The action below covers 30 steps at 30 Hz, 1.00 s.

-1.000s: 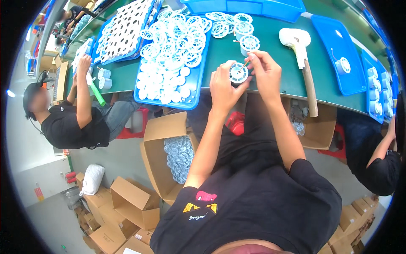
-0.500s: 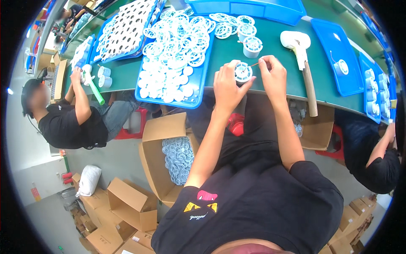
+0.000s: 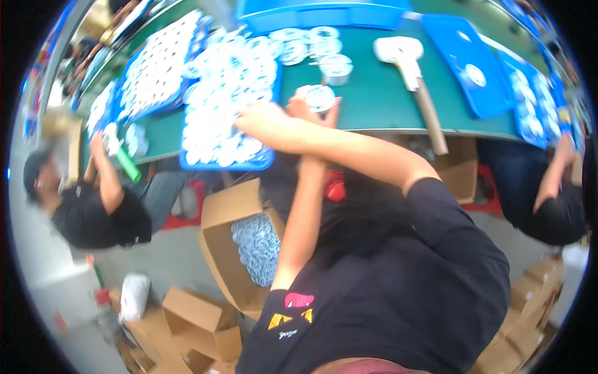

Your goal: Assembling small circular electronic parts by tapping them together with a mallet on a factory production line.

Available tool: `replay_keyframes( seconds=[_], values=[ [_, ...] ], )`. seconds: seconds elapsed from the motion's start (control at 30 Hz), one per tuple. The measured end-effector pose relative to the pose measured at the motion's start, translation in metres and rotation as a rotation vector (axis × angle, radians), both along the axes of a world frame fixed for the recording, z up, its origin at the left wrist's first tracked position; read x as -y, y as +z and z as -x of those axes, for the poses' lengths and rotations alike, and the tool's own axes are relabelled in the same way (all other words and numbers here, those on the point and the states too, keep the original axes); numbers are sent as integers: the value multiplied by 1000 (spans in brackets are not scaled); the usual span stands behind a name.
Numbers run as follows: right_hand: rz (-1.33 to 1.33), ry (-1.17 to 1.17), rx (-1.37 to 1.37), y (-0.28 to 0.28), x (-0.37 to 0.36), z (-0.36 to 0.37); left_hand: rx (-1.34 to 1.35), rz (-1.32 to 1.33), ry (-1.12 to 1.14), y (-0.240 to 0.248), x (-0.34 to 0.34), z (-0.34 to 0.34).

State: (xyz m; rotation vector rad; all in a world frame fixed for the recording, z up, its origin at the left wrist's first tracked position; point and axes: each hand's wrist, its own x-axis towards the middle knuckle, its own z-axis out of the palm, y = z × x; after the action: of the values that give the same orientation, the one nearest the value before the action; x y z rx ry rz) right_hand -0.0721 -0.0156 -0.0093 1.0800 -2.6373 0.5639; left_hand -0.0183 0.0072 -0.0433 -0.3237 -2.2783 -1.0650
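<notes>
My left hand [image 3: 303,106] is closed around a white round spool-like part [image 3: 320,98] near the table's front edge. Over the left wrist crosses my right arm, and my right hand [image 3: 268,124] reaches to the right side of a blue tray [image 3: 269,161]. Its fingertips are at the small white discs [image 3: 215,134] heaped in the tray's near half. Motion blurs those fingers, so I cannot see whether a disc is between them. White openwork rings [image 3: 246,62] fill the far half. Behind the held part stands a white cylindrical part [image 3: 337,71].
A white-headed mallet [image 3: 398,51] with a wooden handle lies right of my hands. Farther right, a blue tray [image 3: 448,47] holds one white part [image 3: 475,75]. A blue bin [image 3: 324,17] stands behind. A cardboard box [image 3: 215,249] of rings sits below. People work at both sides.
My right hand has left the thin stick on the held part and swung left across my left arm to the discs. The left hand keeps the part. The view has shifted.
</notes>
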Motion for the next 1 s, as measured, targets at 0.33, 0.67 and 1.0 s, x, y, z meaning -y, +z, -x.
replay_keyframes(
  seconds=[0.33, 0.67, 1.0],
  values=[
    [530, -217, -154, 43, -35, -32, 116, -17, -290, 16, 23, -12],
    [924, -520, 205, 47, -139, -86, 76, 61, -94, 26, 19, -12],
    [737, -487, 74, 24, -142, -90, 99, 40, -236, 23, 29, -13]
  ],
)
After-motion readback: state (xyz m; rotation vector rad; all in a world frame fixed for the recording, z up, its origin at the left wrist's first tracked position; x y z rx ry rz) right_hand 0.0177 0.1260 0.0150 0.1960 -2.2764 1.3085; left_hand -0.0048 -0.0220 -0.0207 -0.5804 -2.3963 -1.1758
